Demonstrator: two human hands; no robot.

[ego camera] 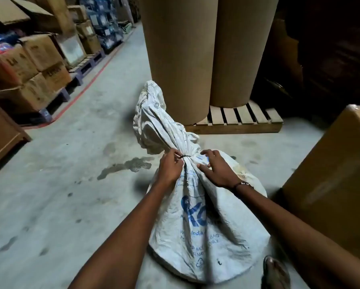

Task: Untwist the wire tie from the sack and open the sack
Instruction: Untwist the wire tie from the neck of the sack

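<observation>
Spreading across most of the view, grey concrete floor, stained with a dark wet patch just left of the sack. Rising behind, two tall brown paper rolls upright on a wooden pallet. Stacked along the left edge, cardboard boxes on dark pallets, bordered by a red floor line. At right, near the sack, one large brown carton.

Lying in the middle of the floor, between the carton and the wet patch, a white woven sack with blue print, bulging at the near end, gathered to a tight neck, loose top flopped away toward the rolls. Cinched round that neck, still closed, a thin dark wire tie.

Reaching in from below, two bare forearms. Left hand at the left side of the neck, grip pinching the twisted end of the wire tie between thumb and fingertips. Right hand laid on the sack just right of the neck, grip curled, bunching the fabric below the tie; a dark bracelet on its wrist. At the bottom right edge, a foot in a sandal just beside the sack.
</observation>
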